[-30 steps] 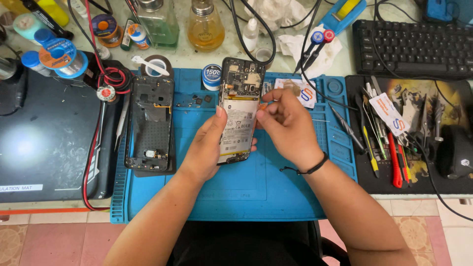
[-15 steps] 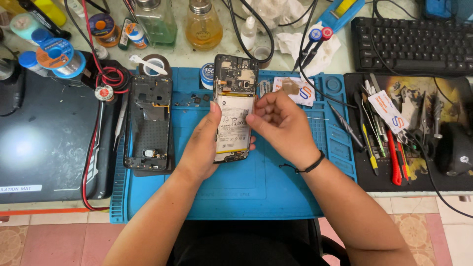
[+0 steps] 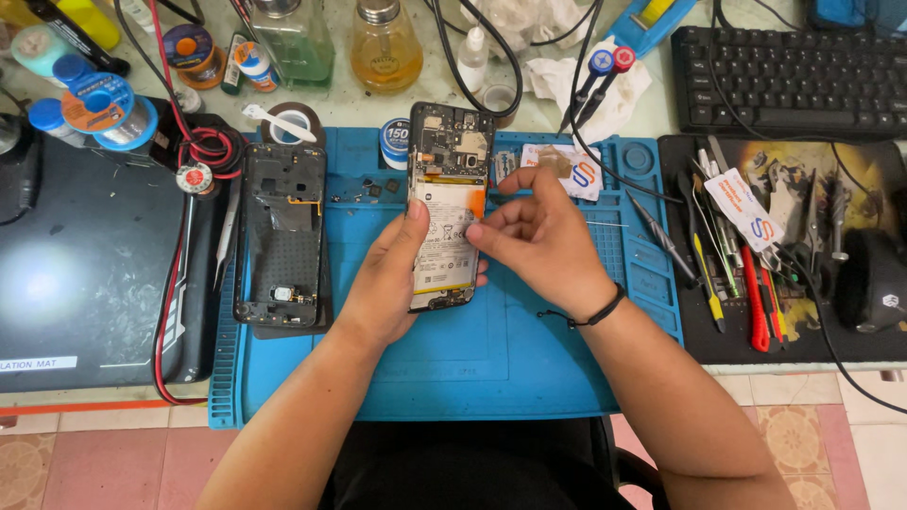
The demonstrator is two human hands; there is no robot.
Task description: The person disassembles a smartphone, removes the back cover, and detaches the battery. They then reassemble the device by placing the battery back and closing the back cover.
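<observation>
Both hands (image 3: 472, 255) grip opened phone (image 3: 446, 189) — flat, rectangular.

two hands: left (image 3: 387, 283), right (image 3: 543, 241). one opened phone (image 3: 446, 212), one phone back frame (image 3: 282, 231), one blue mat (image 3: 491, 359), two glass bottles: one green (image 3: 293, 42), one amber (image 3: 385, 47). one keyboard (image 3: 784, 71), one mouse (image 3: 871, 280), two test probes (image 3: 605, 66).

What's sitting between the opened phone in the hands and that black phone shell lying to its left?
In the head view, the left hand gripping the opened phone fills most of that gap; above it, a few small loose parts lie on the blue mat beside the black shell.
</observation>
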